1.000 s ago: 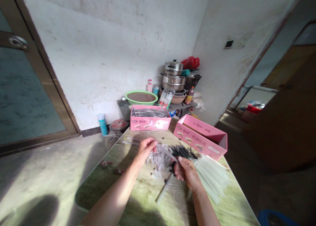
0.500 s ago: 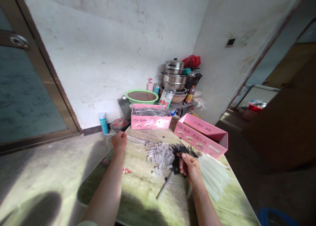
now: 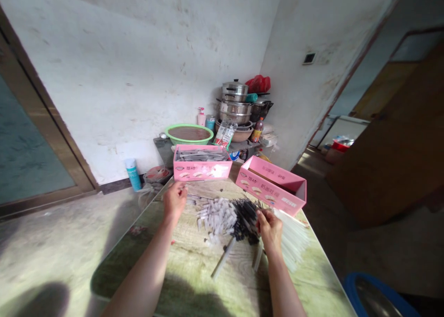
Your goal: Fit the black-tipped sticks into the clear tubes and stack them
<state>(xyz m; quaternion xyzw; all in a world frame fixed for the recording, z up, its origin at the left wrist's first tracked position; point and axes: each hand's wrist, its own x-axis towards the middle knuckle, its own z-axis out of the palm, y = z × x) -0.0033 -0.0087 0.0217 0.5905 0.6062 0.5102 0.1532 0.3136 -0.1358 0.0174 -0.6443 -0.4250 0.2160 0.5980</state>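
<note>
1. Black sticks (image 3: 245,211) lie in a loose pile at mid-table, between the white pieces and the pale strips.
2. White pieces (image 3: 217,216), short and heaped, touch the pile's left side.
3. Pale strips (image 3: 294,243) fan out to its right, partly behind the right hand.
4. The right hand (image 3: 269,224) is at the pile's right edge, thumb and fingers drawn together; I cannot tell whether anything is pinched.
5. The left hand (image 3: 175,199) is near the table's left edge, fingers curled in, by some thin sticks (image 3: 199,199); its grip is unclear.
6. Two tubes (image 3: 222,261) lie apart, on the near side of the pile.
7. The left box (image 3: 203,170), pink, holds many grey lengths (image 3: 201,155); the right box (image 3: 268,192), also pink, stands angled beside it.
8. The table (image 3: 194,273) has a wood-like top.
9. Beyond are a green-rimmed basin (image 3: 189,133) and stacked pots (image 3: 235,108).
</note>
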